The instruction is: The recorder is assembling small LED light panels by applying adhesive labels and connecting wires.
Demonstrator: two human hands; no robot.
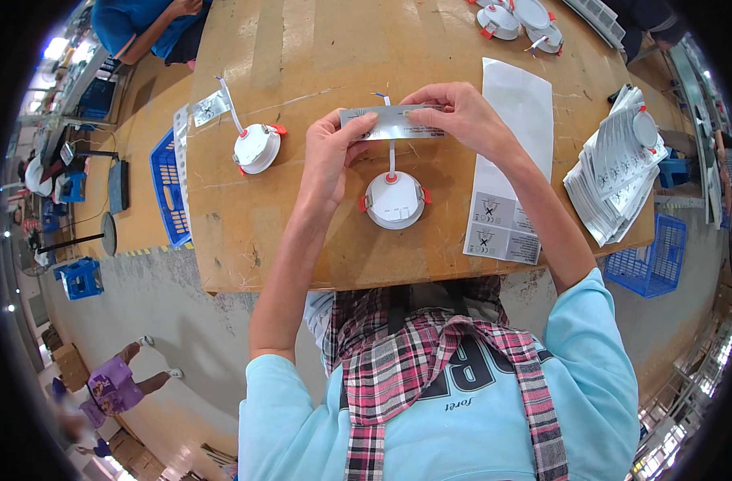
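Note:
Between my two hands a silver printed label [392, 122] is held stretched out, lying across the white cable of a round white downlight [395, 202]. My left hand [331, 148] pinches the label's left end with the thumb on top. The right end is pinched by my right hand [465, 120], its thumb pressed on the face. Below the label, the downlight rests on the table with red-tipped clips at its sides. The cable's bare tip shows just beyond the label. A second downlight [258, 149] lies to the left, its cable carrying a silver label [211, 108].
Right of my hands lies a label sheet [510, 120], partly under my right forearm. A stack of label sheets [610, 176] with a downlight on it sits at the table's right edge. More downlights [499, 22] lie at the back. Blue baskets [169, 192] flank the table; another person [145, 32] is far left.

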